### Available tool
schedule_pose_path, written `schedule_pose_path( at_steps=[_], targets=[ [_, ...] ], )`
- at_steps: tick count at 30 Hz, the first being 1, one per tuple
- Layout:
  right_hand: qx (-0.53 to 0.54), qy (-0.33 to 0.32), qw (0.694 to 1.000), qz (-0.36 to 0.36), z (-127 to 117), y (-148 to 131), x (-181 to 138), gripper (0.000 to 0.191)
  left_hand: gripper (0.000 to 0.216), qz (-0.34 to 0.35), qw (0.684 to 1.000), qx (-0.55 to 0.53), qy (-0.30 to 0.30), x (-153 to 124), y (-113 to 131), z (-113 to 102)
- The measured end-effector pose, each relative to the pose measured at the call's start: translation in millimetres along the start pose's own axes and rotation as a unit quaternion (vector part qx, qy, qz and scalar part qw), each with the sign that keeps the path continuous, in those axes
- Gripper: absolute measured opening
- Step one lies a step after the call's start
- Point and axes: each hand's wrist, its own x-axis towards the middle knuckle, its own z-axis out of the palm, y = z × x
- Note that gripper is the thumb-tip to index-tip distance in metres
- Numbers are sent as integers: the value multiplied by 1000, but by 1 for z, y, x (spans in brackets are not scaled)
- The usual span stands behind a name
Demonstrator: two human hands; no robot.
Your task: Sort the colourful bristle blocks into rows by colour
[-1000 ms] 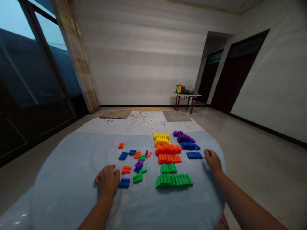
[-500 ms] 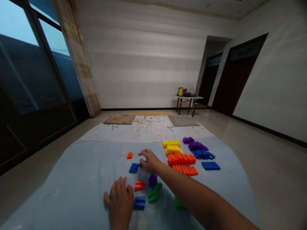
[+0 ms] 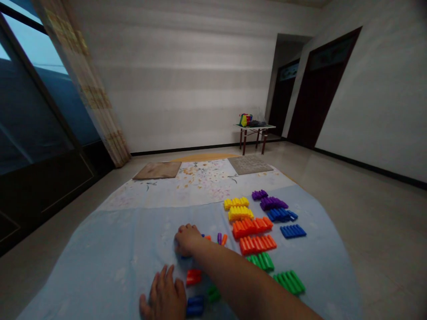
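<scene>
My left hand (image 3: pixel 163 295) lies flat on the light blue cloth (image 3: pixel 110 266) with its fingers spread, holding nothing. Right of it are two blue sticks (image 3: pixel 195 306), with red-orange sticks (image 3: pixel 194 277) a little farther off. Further away, my right hand (image 3: pixel 187 240) is closed with curled fingers low over the cloth; what they hold is hidden. A bit of blue (image 3: pixel 185 257) shows beneath it. Just right of this hand lie a purple stick (image 3: pixel 219 238) and an orange stick (image 3: pixel 224 240). My right forearm partly covers some green sticks (image 3: pixel 213 293).
On the right, sticks lie in rows by colour: yellow (image 3: pixel 240 213), orange (image 3: pixel 252 227), purple (image 3: pixel 274 203), blue (image 3: pixel 292 231) and green (image 3: pixel 289 282). Two mats (image 3: pixel 157 170) lie at the cloth's far end. A small table (image 3: pixel 255 127) stands by the wall.
My right hand has moved left and nearer, and its fingers have curled in. My left hand stays spread beside the blue sticks. The view has tilted slightly.
</scene>
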Motion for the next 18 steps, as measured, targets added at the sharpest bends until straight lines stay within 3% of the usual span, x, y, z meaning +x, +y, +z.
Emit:
schedule_pose_path(
  at_steps=[4,8,11,15,18],
  targets=[
    [-31,-21,999,-16,-7,7,-44,41,44,-15,999,-11,-30,5,-1,0],
    [7,-65,997,-48,-14,7,-77,45,45,-26,997,-58,-45,11,-1,-1],
    [46,-30,997,-53,-23,7,-98,43,46,-53,994,-85,-54,14,4,-10],
    [64,75,994,38,-38,25,-118,41,46,-71,990,-96,-71,16,12,-22],
    [61,73,989,112,-42,46,-122,43,46,-78,989,-102,-76,15,14,-25]
  ],
)
